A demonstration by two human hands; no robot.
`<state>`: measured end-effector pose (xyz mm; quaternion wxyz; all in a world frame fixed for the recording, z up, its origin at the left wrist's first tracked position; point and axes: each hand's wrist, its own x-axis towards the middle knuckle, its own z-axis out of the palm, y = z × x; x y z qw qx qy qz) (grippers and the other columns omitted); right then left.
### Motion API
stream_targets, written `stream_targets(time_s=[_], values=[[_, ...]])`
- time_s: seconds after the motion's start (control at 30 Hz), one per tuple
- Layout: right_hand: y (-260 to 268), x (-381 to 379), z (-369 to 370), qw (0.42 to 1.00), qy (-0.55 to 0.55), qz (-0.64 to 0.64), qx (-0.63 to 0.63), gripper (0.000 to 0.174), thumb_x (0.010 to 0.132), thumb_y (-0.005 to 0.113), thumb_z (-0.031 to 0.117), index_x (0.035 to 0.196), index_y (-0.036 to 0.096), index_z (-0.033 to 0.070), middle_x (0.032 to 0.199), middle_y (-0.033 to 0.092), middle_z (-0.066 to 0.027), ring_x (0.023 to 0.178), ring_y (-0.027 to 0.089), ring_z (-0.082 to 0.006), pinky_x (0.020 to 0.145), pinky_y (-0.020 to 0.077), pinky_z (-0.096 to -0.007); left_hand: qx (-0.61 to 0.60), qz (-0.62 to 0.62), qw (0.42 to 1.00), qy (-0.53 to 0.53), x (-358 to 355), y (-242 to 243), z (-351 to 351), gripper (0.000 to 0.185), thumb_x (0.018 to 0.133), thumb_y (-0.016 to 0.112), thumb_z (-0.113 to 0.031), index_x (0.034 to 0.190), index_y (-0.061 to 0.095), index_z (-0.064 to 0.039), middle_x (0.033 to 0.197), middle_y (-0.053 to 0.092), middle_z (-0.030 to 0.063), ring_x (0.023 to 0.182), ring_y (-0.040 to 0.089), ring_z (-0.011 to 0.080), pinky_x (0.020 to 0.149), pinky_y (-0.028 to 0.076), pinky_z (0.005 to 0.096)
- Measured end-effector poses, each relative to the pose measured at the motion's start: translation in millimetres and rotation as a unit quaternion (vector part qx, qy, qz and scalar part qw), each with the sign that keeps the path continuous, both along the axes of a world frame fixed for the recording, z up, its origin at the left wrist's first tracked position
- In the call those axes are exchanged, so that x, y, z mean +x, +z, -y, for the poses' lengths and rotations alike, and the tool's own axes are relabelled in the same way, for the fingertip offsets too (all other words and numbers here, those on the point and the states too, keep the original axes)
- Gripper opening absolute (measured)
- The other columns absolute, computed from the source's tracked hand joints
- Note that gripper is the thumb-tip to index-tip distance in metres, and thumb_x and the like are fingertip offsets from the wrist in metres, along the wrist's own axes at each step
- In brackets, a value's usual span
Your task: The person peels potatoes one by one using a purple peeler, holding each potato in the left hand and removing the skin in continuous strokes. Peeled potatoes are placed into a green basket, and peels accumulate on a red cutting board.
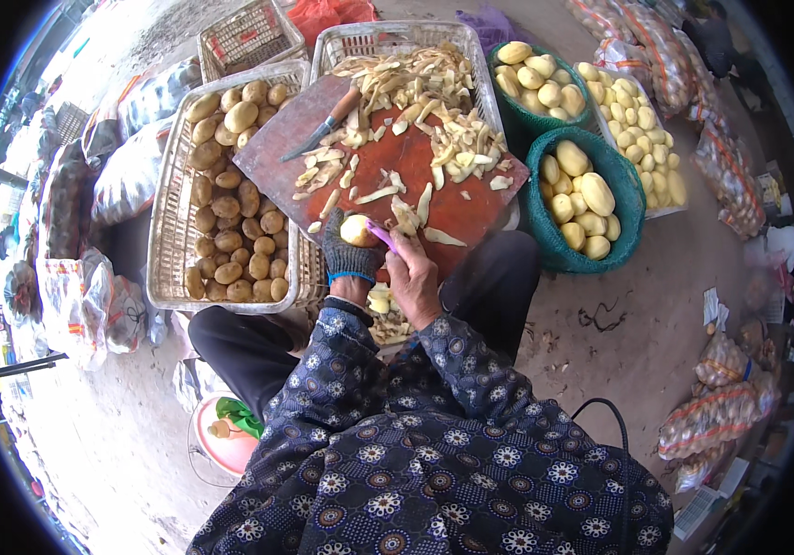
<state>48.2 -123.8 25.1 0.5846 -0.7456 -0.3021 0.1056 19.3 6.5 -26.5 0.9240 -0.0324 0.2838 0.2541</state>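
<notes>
My left hand (350, 258), in a dark knit glove, grips a partly peeled potato (355, 232) above the near edge of a red board (404, 159). In my bare right hand (411, 274) is a purple-handled peeler (382, 236), its head against the potato; the blade itself is hidden. Potato peelings (466, 149) lie strewn over the board and heap up at its far side. A knife with a wooden handle (343, 105) rests on the board's left part.
Left stands a plastic crate (161, 257) of unpeeled potatoes. On the right are a green mesh-lined container (543, 243) and another one (581, 123) behind it, both with peeled potatoes. A white crate (668, 210) holds more. A pink bucket (220, 454) sits low left; filled sacks (709, 416) lie far right.
</notes>
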Motion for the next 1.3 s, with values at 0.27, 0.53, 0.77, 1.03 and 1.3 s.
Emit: stream_targets(time_s=[0.27, 0.53, 0.77, 1.03, 1.3], values=[[4, -26, 26, 0.999, 0.013, -0.008, 0.047, 0.034, 0.085, 0.052, 0.008, 0.118, 0.053, 0.000, 0.093, 0.059, -0.0272, 0.088, 0.060, -0.0374, 0.074, 0.0484, -0.0364, 0.113, -0.126, 0.985, 0.015, 2, 0, 7, 0.028, 0.086, 0.051, -0.037, 0.088, 0.057, -0.010, 0.075, 0.062, 0.0077, 0.068, 0.061, 0.0261, 0.062, 0.052, 0.0413], [15, -17, 4, 0.985, -0.016, 0.138, -0.098, 0.035, 0.082, 0.053, 0.005, 0.117, 0.054, 0.000, 0.081, 0.059, -0.0214, 0.072, 0.059, -0.0341, 0.066, 0.0479, -0.0385, 0.142, -0.116, 0.982, 0.033, 8, 5, 16, 0.025, 0.086, 0.050, -0.032, 0.088, 0.058, -0.009, 0.078, 0.062, 0.0098, 0.068, 0.060, 0.0249, 0.063, 0.051, 0.0374], [17, -37, 30, 1.000, -0.002, 0.011, -0.011, 0.034, 0.085, 0.051, 0.007, 0.118, 0.053, -0.002, 0.092, 0.061, -0.0252, 0.084, 0.062, -0.0327, 0.072, 0.0490, -0.0361, 0.145, -0.169, 0.974, 0.029, 9, -5, 12, 0.021, 0.087, 0.050, -0.031, 0.088, 0.056, -0.010, 0.076, 0.060, 0.0069, 0.070, 0.060, 0.0235, 0.060, 0.051, 0.0373], [12, -14, 2, 0.995, -0.029, 0.050, -0.076, 0.035, 0.084, 0.052, 0.008, 0.117, 0.053, -0.002, 0.099, 0.059, -0.0268, 0.090, 0.060, -0.0360, 0.076, 0.0478, -0.0372, 0.135, -0.113, 0.984, 0.015, 7, -18, 4, 0.025, 0.086, 0.050, -0.036, 0.084, 0.054, -0.012, 0.073, 0.060, 0.0057, 0.064, 0.058, 0.0227, 0.055, 0.049, 0.0371], [19, -38, 32, 0.999, 0.000, -0.030, -0.017, 0.036, 0.084, 0.052, 0.007, 0.119, 0.052, -0.001, 0.098, 0.058, -0.0272, 0.090, 0.059, -0.0377, 0.077, 0.0485, -0.0369, 0.226, -0.157, 0.961, 0.031, 5, -6, 2, 0.029, 0.088, 0.050, -0.036, 0.103, 0.056, -0.012, 0.078, 0.060, 0.0048, 0.061, 0.058, 0.0212, 0.054, 0.051, 0.0375]])
